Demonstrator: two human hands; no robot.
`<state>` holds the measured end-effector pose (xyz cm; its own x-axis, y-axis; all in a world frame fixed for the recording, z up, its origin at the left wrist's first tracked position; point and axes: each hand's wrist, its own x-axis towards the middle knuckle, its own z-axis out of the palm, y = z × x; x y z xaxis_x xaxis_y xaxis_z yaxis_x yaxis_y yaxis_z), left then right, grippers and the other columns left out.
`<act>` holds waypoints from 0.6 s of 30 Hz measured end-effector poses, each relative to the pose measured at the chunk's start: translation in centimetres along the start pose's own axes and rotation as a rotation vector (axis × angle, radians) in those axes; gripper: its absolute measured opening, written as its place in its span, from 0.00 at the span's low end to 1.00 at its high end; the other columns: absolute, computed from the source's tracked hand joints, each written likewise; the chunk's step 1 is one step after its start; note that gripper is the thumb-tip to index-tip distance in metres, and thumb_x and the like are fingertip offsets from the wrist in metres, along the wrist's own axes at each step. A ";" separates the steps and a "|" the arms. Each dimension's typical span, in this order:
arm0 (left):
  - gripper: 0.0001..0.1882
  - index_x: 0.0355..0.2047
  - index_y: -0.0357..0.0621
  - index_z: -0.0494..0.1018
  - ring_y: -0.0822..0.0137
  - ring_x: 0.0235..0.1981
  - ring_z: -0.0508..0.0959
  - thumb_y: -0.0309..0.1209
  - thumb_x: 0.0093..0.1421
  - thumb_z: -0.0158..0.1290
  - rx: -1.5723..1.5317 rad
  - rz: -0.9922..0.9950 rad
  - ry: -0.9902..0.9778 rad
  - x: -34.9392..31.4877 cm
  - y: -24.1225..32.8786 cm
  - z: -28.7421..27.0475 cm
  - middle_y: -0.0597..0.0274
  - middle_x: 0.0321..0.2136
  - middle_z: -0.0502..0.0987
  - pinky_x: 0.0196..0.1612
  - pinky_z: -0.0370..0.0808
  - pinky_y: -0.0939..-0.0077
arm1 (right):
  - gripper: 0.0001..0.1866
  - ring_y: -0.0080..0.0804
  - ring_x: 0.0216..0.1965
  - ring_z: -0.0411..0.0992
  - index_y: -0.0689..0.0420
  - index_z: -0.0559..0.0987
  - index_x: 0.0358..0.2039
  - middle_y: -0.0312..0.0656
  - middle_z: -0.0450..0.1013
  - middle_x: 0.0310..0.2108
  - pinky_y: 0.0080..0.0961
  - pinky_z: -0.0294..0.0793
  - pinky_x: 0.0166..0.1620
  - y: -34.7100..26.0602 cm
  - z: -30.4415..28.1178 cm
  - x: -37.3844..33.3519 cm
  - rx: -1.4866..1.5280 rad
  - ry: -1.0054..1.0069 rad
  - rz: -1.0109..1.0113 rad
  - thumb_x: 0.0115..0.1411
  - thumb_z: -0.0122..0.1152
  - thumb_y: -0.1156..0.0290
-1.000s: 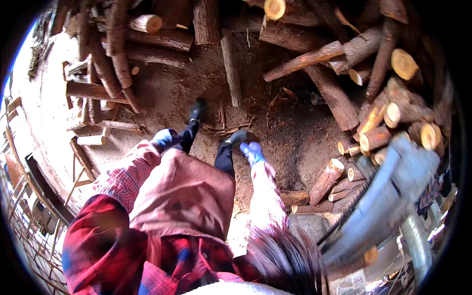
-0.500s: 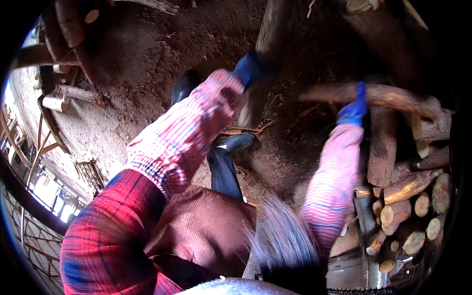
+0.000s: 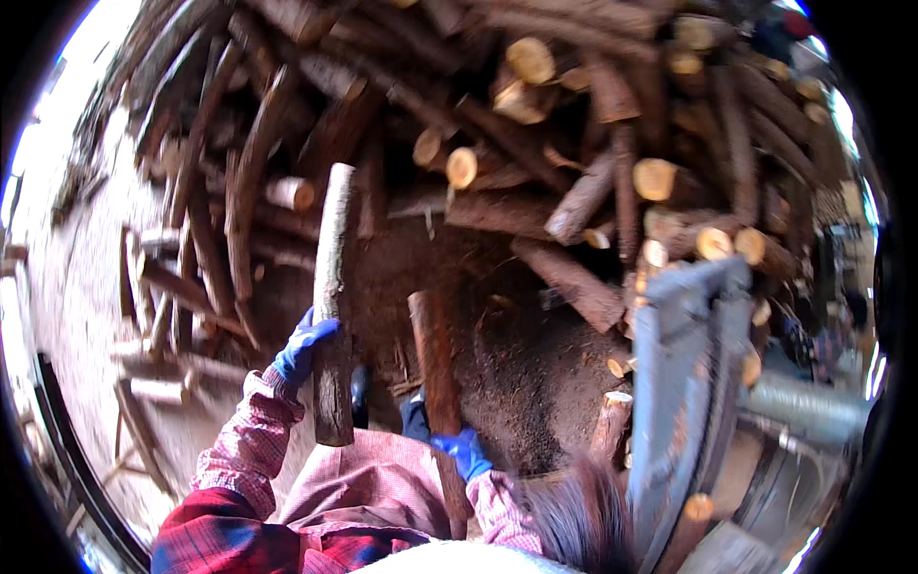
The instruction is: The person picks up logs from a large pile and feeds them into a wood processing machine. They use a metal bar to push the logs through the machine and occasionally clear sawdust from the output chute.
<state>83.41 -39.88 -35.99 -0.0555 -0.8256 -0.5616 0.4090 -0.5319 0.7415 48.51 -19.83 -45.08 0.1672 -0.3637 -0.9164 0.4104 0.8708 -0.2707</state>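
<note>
My left hand (image 3: 304, 346), in a blue glove, is closed around a long pale-barked log (image 3: 330, 277). That log points away from me, its near end over my apron (image 3: 378, 469). To its right, my blue-gloved right hand (image 3: 464, 452) grips a shorter reddish-brown log (image 3: 435, 359) near its lower part. This second log runs roughly alongside the first, with a gap between them. Its near end lies against my apron. Part of each hand's fingers is hidden behind the wood.
A large heap of cut logs (image 3: 516, 206) fills the far side. More logs (image 3: 196, 277) lean and lie at the left. A blue-grey metal machine frame (image 3: 669, 364) stands close on my right, with a grey-green cylinder (image 3: 803, 407) beside it. Dark soil (image 3: 516, 373) lies between.
The view has swung from the ground to the log heap. Both hands have drawn in toward my body; each now holds a log in front of me.
</note>
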 end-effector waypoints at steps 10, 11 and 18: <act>0.44 0.60 0.39 0.59 0.66 0.50 0.69 0.38 0.45 0.65 0.716 0.393 -0.715 -5.0 16.2 26.4 0.61 0.50 0.69 0.51 0.69 0.71 | 0.16 0.29 0.27 0.74 0.60 0.78 0.34 0.39 0.76 0.26 0.28 0.77 0.33 -6.5 3.2 -24.2 0.120 0.232 -0.809 0.45 0.71 0.68; 0.41 0.60 0.39 0.59 0.67 0.49 0.69 0.32 0.47 0.65 0.801 0.436 -0.759 -6.5 16.8 28.6 0.62 0.50 0.70 0.51 0.69 0.71 | 0.17 0.28 0.27 0.74 0.61 0.78 0.35 0.39 0.76 0.26 0.28 0.77 0.33 -7.8 2.8 -26.8 0.118 0.268 -0.885 0.45 0.72 0.69; 0.39 0.58 0.37 0.60 0.69 0.46 0.74 0.32 0.49 0.67 0.707 1.181 -1.380 -11.8 8.3 52.4 0.56 0.45 0.75 0.51 0.70 0.74 | 0.23 0.24 0.30 0.73 0.59 0.78 0.38 0.37 0.76 0.31 0.26 0.75 0.34 -2.1 -11.9 -36.0 0.137 0.990 -1.106 0.41 0.76 0.65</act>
<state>39.74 -44.46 -3.98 -0.7763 -0.1369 0.6153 0.4087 0.6338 0.6567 31.01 -4.63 -15.01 -0.9153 -0.3874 -0.1097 0.0086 0.2535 -0.9673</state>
